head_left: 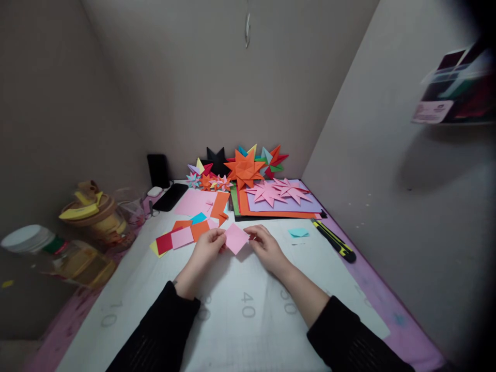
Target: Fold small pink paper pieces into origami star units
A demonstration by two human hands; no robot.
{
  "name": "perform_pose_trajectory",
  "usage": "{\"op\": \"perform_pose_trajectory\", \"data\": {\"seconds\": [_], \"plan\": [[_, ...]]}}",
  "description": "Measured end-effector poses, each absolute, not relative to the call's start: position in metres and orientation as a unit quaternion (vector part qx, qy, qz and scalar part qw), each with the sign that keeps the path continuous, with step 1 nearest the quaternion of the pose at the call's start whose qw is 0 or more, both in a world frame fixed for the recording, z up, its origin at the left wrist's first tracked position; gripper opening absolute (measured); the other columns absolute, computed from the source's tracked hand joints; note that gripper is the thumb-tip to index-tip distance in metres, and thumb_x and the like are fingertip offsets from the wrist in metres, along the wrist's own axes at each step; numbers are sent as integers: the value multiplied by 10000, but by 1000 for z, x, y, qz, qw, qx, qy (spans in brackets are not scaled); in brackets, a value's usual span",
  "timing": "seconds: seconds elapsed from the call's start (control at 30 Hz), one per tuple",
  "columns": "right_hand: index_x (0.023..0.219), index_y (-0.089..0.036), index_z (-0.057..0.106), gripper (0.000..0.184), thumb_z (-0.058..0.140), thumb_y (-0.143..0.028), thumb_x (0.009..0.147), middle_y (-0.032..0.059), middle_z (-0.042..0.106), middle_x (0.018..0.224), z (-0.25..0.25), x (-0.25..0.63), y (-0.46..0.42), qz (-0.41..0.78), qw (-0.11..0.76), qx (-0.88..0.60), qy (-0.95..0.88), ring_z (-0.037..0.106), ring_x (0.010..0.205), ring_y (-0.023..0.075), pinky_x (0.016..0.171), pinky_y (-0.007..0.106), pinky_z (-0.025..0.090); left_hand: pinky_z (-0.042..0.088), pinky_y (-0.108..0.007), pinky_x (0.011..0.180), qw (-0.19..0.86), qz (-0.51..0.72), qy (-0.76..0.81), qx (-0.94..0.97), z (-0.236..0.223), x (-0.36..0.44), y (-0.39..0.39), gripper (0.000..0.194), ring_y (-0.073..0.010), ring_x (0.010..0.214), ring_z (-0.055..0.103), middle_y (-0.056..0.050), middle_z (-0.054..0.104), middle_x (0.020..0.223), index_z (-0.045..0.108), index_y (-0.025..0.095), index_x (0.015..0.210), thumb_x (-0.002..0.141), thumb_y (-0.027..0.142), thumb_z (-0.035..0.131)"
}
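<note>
Between my two hands is a small pink paper square point(236, 238), turned so one corner points toward me. My left hand point(209, 245) pinches its left corner between thumb and fingers. At the opposite corner, my right hand point(268, 247) grips the paper, its fingertips partly behind it. To the left lie loose paper squares, among them a red one point(164, 244), a pink one point(182, 238) and an orange one point(200, 230). A folded light-blue paper piece point(298, 233) rests to the right of my right hand.
Folded paper stars stand at the back, including a large orange star point(245, 168). Pink stars point(267, 192) lie on stacked coloured sheets point(282, 206). A yellow-black utility knife point(334, 241) is at the right, phones point(171, 197) at back left, a bottle point(81, 263) at far left.
</note>
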State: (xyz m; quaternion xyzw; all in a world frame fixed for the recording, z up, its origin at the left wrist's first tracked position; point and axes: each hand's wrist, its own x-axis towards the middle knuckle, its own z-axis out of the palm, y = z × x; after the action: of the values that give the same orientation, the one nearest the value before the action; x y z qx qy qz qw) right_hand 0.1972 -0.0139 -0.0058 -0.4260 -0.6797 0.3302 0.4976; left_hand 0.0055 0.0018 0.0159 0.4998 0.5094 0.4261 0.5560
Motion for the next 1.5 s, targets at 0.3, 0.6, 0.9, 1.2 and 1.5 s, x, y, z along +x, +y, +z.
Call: {"op": "perform_pose_trajectory", "data": {"seconds": [0.3,0.6,0.9,1.2,1.5], "plan": [[877,-231,685,221,510,-125,793,47,631,888,0,192,-21,304,503,-408,-698,579,897,190,841,347,446,410,-190,537,677,398,450,425,14,9,-6,209,-104,552,584,-23,647,626,525,162,767,688,273,684],[794,-173,664,203,609,-368,786,38,659,755,-4,192,-19,433,528,-471,-558,584,713,169,673,285,461,435,-196,540,692,403,444,402,20,10,-8,298,-117,621,629,-23,638,740,570,167,911,716,347,708],[764,-183,661,213,634,-394,756,32,661,720,2,190,-22,456,524,-466,-548,589,702,175,685,306,472,486,-213,570,710,423,440,351,24,11,-10,408,-122,646,639,-13,624,763,526,192,1075,718,241,717],[956,-207,591,294,612,-442,781,26,631,790,5,189,-25,501,534,-405,-548,584,741,164,723,305,458,378,-173,489,688,439,447,366,17,9,-5,535,-55,456,488,69,540,544,518,152,1067,615,245,788],[892,-221,489,407,722,-459,657,-41,529,649,-1,184,-23,614,503,-365,-487,500,565,118,566,236,389,377,-196,515,649,445,452,421,14,13,-7,436,-90,459,516,62,570,511,506,186,886,582,327,785]]}}
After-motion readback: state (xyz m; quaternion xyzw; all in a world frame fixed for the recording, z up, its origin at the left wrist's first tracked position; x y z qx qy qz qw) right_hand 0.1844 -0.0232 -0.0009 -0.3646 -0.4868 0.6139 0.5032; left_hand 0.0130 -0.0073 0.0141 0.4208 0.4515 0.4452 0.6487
